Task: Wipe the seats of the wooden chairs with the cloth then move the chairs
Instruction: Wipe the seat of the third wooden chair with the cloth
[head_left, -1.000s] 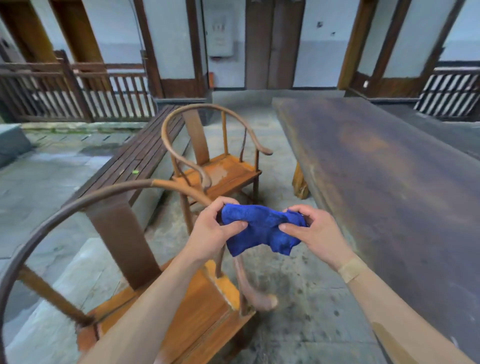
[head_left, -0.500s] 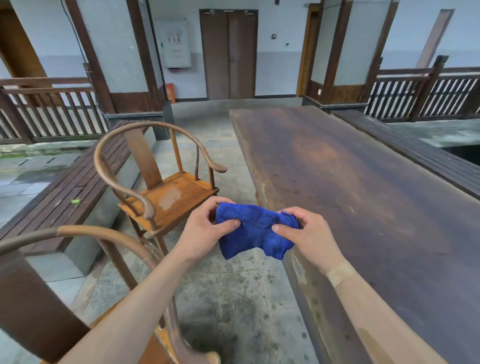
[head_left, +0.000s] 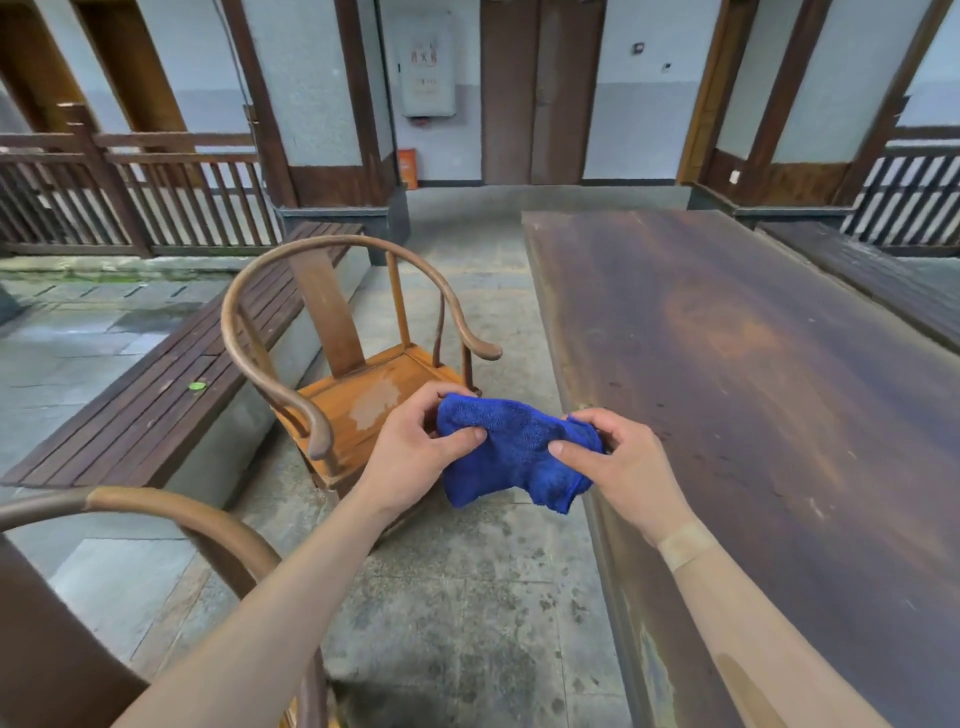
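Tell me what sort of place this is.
Probably a covered courtyard or veranda of a traditional timber building: stone-paved floor, wooden railings, a slatted bench, a long wooden table.

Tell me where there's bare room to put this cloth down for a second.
The long table at the right hand shows broad bare wood. The slatted bench left of the far chair is bare but for a small green leaf. That chair's seat is hemmed in by its armrests.
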